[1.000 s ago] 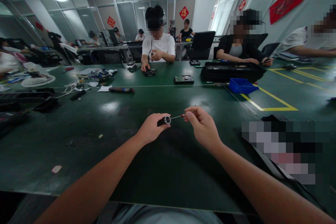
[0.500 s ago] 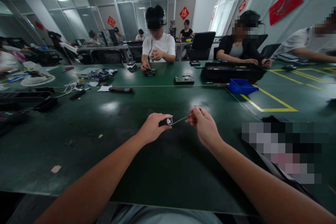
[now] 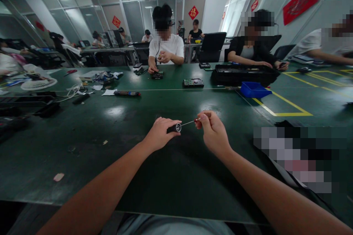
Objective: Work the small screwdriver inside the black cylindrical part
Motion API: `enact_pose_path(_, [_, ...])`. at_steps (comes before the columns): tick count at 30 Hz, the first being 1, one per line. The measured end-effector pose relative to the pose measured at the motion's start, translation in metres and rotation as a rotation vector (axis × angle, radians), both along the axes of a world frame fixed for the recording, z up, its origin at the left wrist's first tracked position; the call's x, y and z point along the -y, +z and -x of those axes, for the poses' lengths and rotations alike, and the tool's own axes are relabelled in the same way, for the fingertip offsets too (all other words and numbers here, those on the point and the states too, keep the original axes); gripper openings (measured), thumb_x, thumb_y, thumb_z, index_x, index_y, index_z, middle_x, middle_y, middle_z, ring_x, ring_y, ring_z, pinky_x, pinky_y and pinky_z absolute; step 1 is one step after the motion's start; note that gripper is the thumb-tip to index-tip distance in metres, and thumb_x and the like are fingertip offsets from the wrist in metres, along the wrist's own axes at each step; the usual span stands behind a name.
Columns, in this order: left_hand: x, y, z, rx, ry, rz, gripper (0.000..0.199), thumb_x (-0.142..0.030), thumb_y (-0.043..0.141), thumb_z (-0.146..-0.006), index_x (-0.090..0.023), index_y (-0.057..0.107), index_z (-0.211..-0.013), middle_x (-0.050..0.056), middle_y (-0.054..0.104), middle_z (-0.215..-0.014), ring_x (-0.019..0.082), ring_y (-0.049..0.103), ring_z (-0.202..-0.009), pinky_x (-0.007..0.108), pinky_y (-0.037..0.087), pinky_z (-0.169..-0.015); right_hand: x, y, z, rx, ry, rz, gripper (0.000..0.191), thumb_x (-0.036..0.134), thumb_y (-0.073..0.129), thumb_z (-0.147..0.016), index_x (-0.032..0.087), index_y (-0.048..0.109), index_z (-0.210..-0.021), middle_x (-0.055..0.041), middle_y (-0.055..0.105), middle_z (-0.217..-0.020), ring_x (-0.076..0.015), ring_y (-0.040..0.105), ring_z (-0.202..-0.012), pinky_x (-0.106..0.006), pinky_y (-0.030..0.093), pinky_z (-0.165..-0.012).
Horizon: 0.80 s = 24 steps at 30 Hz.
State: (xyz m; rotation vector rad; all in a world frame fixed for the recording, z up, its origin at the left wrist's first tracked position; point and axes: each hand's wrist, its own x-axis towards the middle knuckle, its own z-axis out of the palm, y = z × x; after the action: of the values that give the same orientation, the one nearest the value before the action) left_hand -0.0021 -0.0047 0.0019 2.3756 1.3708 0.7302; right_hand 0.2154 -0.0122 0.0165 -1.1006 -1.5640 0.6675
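Observation:
My left hand (image 3: 158,136) is closed around a small black flashlight (image 3: 173,128), its round silver end facing right. Fingers and thumb cover much of the flashlight's body. In my closed right hand (image 3: 217,136) is a thin screwdriver (image 3: 188,123) with a reddish, see-through handle. The metal shaft points left, and its tip is at the silver end of the flashlight. How far in the tip reaches, I cannot tell. Both hands are above the green table (image 3: 165,176).
Across the table lie a hard drive (image 3: 193,83), a long black housing (image 3: 245,75), a blue bin (image 3: 255,90) and a dark cylindrical tool (image 3: 127,93). A white fan grille (image 3: 38,83) and black parts are at left. Several people work around; one (image 3: 166,49) sits opposite.
The screwdriver's tip has moved up from the lower rim to the middle of the flashlight's end. My right hand has turned, showing more of the handle. The left hand stays nearly still.

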Motion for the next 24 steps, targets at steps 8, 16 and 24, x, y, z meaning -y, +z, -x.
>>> enact_pose_path(8, [0.0003,-0.0030,0.0015,-0.100,0.008,0.004,0.040,-0.036,0.070,-0.090,-0.032,0.062,-0.129,0.003,0.069,-0.119,0.026,0.058,-0.116,0.059,0.021,-0.117,0.0034,0.0070,-0.0017,0.257,-0.005,-0.112,0.018,0.034,0.042,-0.101,0.022,0.054,-0.094,-0.0013,0.065,-0.072,-0.0181,0.064,-0.067,-0.031,0.044,-0.064])
enact_pose_path(16, [-0.0031,-0.0044,0.0033,-0.091,0.040,0.030,0.041,-0.036,0.069,-0.090,-0.030,0.062,-0.131,0.004,0.069,-0.119,0.026,0.057,-0.115,0.057,0.026,-0.115,0.0034,0.0066,-0.0023,0.249,-0.031,-0.121,0.018,0.033,0.042,-0.101,0.022,0.054,-0.095,-0.0011,0.065,-0.072,-0.0178,0.064,-0.067,-0.030,0.044,-0.065])
enact_pose_path(24, [-0.0015,-0.0030,0.0017,-0.100,-0.010,0.020,0.041,-0.034,0.069,-0.090,-0.029,0.061,-0.130,0.004,0.069,-0.119,0.025,0.057,-0.115,0.053,0.030,-0.111,0.0057,0.0077,-0.0011,0.244,0.046,-0.073,0.019,0.036,0.040,-0.102,0.024,0.053,-0.098,-0.0029,0.067,-0.076,-0.0200,0.066,-0.072,-0.033,0.047,-0.068])
